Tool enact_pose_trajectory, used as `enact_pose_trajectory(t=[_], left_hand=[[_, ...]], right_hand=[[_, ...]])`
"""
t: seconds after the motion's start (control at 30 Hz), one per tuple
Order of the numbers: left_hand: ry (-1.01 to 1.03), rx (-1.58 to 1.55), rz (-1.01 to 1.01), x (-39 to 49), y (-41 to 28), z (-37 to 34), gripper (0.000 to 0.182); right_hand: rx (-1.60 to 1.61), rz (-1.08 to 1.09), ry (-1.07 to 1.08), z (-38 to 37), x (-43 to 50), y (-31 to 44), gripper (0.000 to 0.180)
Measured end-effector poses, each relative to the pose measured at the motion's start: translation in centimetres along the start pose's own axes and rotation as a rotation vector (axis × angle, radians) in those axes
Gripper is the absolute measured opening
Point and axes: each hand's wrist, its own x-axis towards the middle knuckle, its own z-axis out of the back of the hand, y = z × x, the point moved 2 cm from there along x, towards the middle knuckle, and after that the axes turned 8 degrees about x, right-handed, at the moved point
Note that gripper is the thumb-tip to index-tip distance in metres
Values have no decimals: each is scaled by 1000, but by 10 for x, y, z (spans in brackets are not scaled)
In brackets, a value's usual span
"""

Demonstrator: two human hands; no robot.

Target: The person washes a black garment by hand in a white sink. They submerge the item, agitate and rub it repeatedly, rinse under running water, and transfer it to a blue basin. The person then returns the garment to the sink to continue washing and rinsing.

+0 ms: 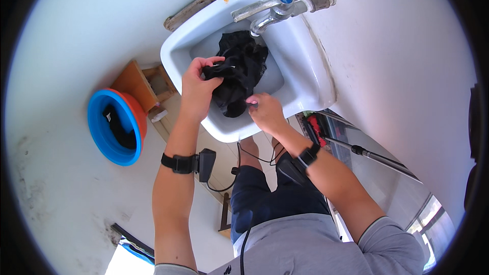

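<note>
A bunched black cloth garment (244, 59) lies in the white ceramic washbasin (275, 51), its upper end beneath the chrome faucet's spout (261, 25). My left hand (200, 80) grips a fold of it between thumb and fingers at its left side. A small white mark shows on the cloth near those fingertips. With fingers curled, my right hand (265, 112) is at the garment's lower right edge, above the basin's near side. Whether it pinches any cloth is hard to make out. No running water is visible from the faucet.
On the left, a blue basin (93, 130) nested in an orange one (139, 118) holds a black cloth (118, 130), beside wooden furniture (133, 80). At right are a metal pole (366, 152) and a red item (316, 130). A cable (225, 190) hangs from my left wrist device.
</note>
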Motion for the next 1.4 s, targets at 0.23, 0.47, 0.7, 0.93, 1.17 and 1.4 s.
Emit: enact_pose_trajectory(t=[0.23,0.47,0.7,0.93,1.17,1.4], left_hand=[[-75,-288,22,-28,-38,5,35],[-207,-298,47,-60,-41,71,41],[87,249,164,-98,-61,99,81],[109,1146,-330,-113,-76,69,74],[79,1330,-281,-118,-103,60,57],[-235,1400,-429,-136,-124,48,37]], right_hand=[[74,-222,37,-49,59,-47,35],[-235,42,-112,51,-23,-17,34],[231,536,-303,139,-64,43,42],[101,451,-164,169,-78,86,22],[-692,763,-87,163,-114,100,57],[-463,625,-152,177,-108,79,35]])
